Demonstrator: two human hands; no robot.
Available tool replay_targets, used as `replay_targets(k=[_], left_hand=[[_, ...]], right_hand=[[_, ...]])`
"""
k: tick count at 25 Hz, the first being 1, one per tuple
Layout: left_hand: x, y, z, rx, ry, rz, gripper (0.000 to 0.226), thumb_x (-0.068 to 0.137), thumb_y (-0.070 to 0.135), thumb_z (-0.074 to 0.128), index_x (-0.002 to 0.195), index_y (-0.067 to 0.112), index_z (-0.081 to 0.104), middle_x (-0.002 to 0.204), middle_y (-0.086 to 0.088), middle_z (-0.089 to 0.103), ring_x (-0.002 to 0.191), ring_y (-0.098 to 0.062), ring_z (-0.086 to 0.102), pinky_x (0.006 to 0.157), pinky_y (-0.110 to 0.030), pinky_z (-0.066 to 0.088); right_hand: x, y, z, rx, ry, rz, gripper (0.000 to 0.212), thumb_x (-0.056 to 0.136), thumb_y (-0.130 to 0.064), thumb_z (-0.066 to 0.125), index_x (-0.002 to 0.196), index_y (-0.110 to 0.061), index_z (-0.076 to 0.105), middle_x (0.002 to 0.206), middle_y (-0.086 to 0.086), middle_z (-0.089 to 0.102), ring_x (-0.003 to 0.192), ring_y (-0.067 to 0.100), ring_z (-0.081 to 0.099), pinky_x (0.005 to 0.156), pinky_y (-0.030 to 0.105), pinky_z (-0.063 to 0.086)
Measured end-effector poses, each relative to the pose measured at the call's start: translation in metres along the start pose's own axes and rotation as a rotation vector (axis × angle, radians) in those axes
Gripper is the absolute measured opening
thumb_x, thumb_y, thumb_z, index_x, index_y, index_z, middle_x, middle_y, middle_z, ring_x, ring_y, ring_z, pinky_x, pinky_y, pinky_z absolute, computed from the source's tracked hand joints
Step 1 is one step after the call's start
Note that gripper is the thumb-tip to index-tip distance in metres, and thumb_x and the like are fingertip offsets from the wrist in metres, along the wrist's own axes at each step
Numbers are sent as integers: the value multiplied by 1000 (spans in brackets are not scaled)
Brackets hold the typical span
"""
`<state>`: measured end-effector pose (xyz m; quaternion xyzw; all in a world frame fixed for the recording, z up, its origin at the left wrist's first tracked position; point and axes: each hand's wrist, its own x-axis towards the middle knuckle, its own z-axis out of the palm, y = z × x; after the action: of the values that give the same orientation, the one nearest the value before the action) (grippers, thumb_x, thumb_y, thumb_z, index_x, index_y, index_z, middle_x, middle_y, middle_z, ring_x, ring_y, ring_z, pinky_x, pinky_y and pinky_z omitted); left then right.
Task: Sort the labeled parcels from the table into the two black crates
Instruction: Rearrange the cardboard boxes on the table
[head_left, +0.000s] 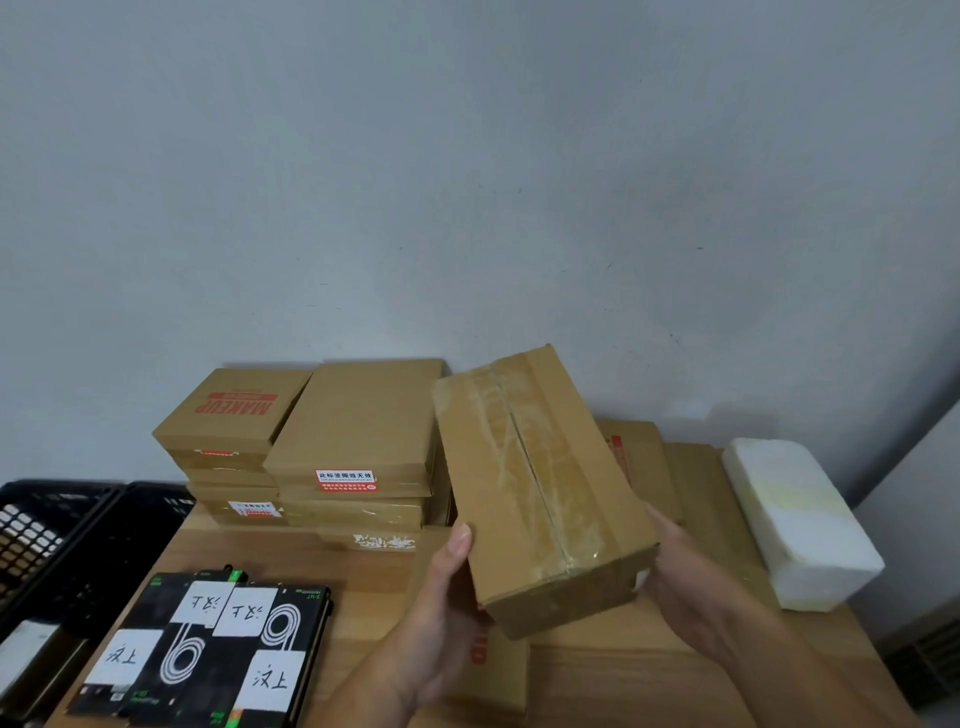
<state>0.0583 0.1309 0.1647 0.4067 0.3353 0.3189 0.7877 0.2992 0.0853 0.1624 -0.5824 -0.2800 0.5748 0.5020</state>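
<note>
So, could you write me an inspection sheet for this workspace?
Surface: wooden table, partly covered by flat cartons.
Job's things: taped cardboard box held above the table; stacked brown parcels by the wall; black packs with white labels; black crates at left.
Clutter: white foam box at right.
Grippers: left hand and right hand grip the box from either side.
Cables: nothing seen.
Surroundings: plain pale wall.
</note>
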Motion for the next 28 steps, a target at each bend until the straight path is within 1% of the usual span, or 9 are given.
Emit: replay_targets(k=[2, 5, 7, 9, 10, 14, 18, 22, 28], left_hand=[[-2, 4, 1, 32, -56, 23, 91, 61, 73, 81, 137, 25, 65, 141, -10, 64, 133, -27, 58, 116, -54, 36], [3, 7, -2, 62, 54, 167, 75, 79, 48, 80, 148, 35, 53, 144, -4, 62, 135, -28, 57, 118, -56, 37], [5, 7, -5, 205, 165, 320, 63, 96, 34, 69, 149, 54, 41, 148, 12, 58, 138, -13, 54, 115, -38, 44], [6, 4, -7, 481, 170, 399, 51, 102, 40, 50, 147, 61, 38, 150, 31, 48, 140, 9, 42, 109, -15, 41], [6, 1, -8, 551, 175, 403, 47, 103, 46, 46, 147, 60, 39, 151, 35, 44, 140, 14, 37, 109, -14, 37], [11, -1, -3, 606, 178, 422, 81, 81, 86, 48, 152, 50, 35, 154, 36, 38, 144, 13, 31, 115, -23, 30], [18, -4, -2, 726, 207, 430, 105, 66, 100, 46, 155, 45, 31, 164, 26, 25, 148, 12, 22, 118, -26, 24], [23, -6, 1, 754, 233, 432, 103, 65, 97, 55, 151, 45, 36, 154, 35, 32, 141, 17, 30, 111, -19, 32], [28, -16, 4, 636, 241, 382, 76, 77, 83, 53, 146, 54, 44, 148, 28, 48, 138, 4, 43, 116, -39, 40]], right_hand=[[-3, -1, -7, 11, -183, 42, 51, 88, -73, 57, 130, -45, 65, 135, -5, 68, 123, 17, 65, 95, 39, 54], [-4, -2, -10, 90, -143, 35, 78, 67, -75, 78, 131, -32, 63, 127, -1, 73, 118, 21, 69, 89, 41, 59], [-3, 2, -11, 74, -27, 9, 84, 50, -67, 93, 117, -28, 59, 108, 0, 79, 101, 22, 76, 76, 37, 63], [-5, 2, -9, 6, 18, -51, 83, 51, -62, 95, 119, -28, 60, 104, 0, 80, 95, 21, 77, 73, 34, 63], [-5, 3, -9, -2, 38, -90, 83, 54, -60, 95, 122, -28, 61, 106, 0, 79, 97, 21, 77, 74, 33, 63], [-13, 2, -9, 88, 99, -213, 64, 66, -41, 95, 121, -33, 64, 110, -6, 78, 98, 10, 76, 70, 25, 62], [-20, 5, -12, 76, 150, -254, 68, 66, -38, 90, 125, -31, 57, 113, -4, 78, 102, 17, 76, 73, 28, 63], [-24, 9, -14, 23, 194, -285, 69, 65, -42, 90, 125, -30, 58, 114, -7, 77, 102, 14, 75, 76, 28, 63], [-36, 9, -18, -78, 212, -324, 44, 84, -38, 80, 125, -41, 63, 113, -17, 76, 100, 3, 74, 71, 20, 61]])
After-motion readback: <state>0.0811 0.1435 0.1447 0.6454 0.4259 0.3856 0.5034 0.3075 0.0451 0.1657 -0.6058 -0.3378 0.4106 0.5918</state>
